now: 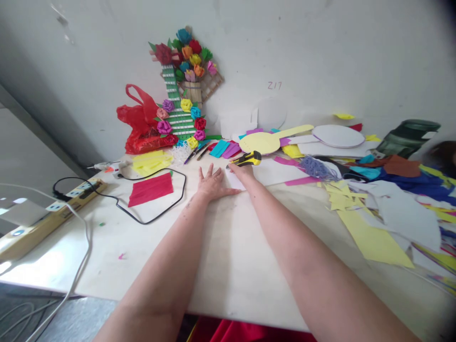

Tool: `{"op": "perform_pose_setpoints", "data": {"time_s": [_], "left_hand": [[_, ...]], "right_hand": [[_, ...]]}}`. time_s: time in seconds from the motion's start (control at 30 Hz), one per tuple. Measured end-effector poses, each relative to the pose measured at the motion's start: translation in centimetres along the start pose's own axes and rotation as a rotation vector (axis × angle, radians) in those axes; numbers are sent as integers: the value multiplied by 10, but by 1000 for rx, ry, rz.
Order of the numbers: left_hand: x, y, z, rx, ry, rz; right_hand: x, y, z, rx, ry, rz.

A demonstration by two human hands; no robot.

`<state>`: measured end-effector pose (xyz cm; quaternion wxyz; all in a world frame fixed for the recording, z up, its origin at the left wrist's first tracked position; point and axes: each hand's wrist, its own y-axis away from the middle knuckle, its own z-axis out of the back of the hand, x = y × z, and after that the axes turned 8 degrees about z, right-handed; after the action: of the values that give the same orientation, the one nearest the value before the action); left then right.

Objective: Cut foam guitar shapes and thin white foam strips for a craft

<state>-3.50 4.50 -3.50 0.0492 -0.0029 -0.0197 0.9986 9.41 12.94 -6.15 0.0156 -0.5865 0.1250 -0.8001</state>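
Both arms reach across the pale table (228, 280). My left hand (213, 184) lies flat with fingers spread, its thumb stretched right over the end of a white paper strip (274, 172). Beside it, my right hand (243, 175) is closed around a yellow and black utility knife (249, 159). The knife's tip end points left, down toward the paper near my left fingers. Whether the blade touches the paper is too small to tell. Just beyond the hands lie blue crepe paper pieces (220, 148) and purple ones.
A red crepe sheet (151, 189) lies left inside a black cord loop (145, 223), near a power strip (76, 199). Paper flowers (194, 59) and a red bag (140, 121) stand at the wall. Yellow paper scraps (372, 237) and a dark bottle (406, 137) are right.
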Motion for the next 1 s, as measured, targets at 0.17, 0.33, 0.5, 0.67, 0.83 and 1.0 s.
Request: {"op": "perform_pose_setpoints", "data": {"time_s": [0.17, 0.33, 0.5, 0.67, 0.83, 1.0], "left_hand": [[3, -3, -3, 32, 27, -14], [5, -6, -7, 20, 49, -23], [6, -7, -9, 14, 45, -10], [5, -6, -8, 12, 44, -3], [6, -7, -8, 7, 65, -4], [7, -8, -10, -1, 64, -13]], "right_hand": [[1, -1, 1, 20, 38, 13], [4, 1, 1, 30, 30, -9], [9, 6, 3, 12, -25, -75], [15, 12, 5, -10, -37, -112], [19, 15, 7, -13, -27, -95], [19, 16, 7, -17, -28, -111]]}}
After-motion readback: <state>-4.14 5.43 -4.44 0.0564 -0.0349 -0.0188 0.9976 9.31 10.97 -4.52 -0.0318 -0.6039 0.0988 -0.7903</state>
